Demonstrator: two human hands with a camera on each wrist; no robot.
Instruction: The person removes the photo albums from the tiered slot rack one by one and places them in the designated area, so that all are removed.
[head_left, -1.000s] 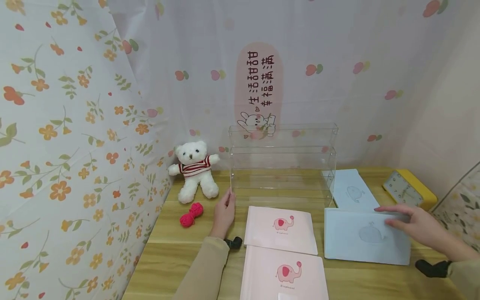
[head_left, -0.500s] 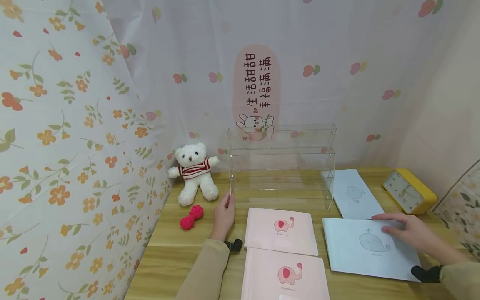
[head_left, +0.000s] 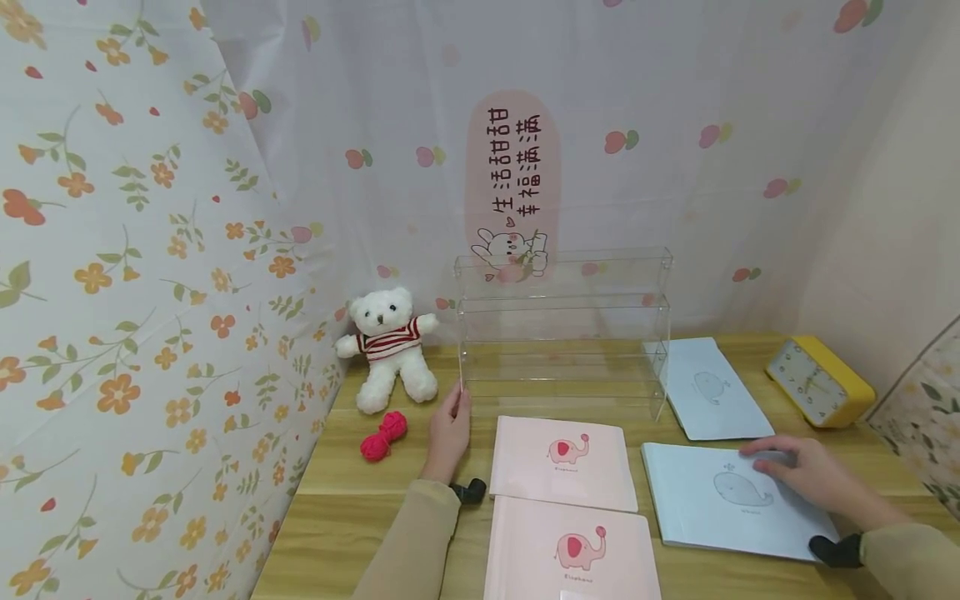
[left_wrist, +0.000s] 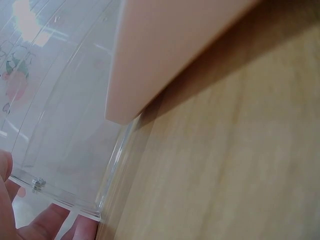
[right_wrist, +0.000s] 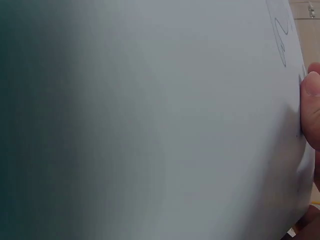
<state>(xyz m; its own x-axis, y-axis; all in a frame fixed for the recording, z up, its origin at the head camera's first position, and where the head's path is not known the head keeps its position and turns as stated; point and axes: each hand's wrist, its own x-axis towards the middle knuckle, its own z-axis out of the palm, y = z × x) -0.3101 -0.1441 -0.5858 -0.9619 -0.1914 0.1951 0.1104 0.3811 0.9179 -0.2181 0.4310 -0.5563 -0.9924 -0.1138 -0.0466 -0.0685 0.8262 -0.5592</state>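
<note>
My left hand (head_left: 448, 433) pinches the lower left edge of a clear acrylic display rack (head_left: 562, 304); in the left wrist view the thumb and fingers (left_wrist: 47, 220) lie on either side of its side panel. Over a pale blue whale-print notebook (head_left: 697, 500) at the right, my right hand (head_left: 813, 479) grips the far right edge. In the right wrist view the thumb (right_wrist: 311, 110) lies on the cover, with other fingers past the edge. A second blue notebook (head_left: 712, 392) lies just behind. Two pink elephant-print notebooks, one nearer (head_left: 540, 554) and one farther (head_left: 525, 458), lie between the hands.
A white teddy bear (head_left: 393, 367) in a striped sweater sits left of the rack, with a pink yarn bundle (head_left: 383, 436) before it. At the back right stands a yellow alarm clock (head_left: 821, 382). Printed cloth (head_left: 675, 75) hangs behind the wooden table (head_left: 337, 517).
The nearer blue notebook has moved toward me with my right hand and turned slightly, uncovering more of the notebook behind it. My left hand has stayed at the rack.
</note>
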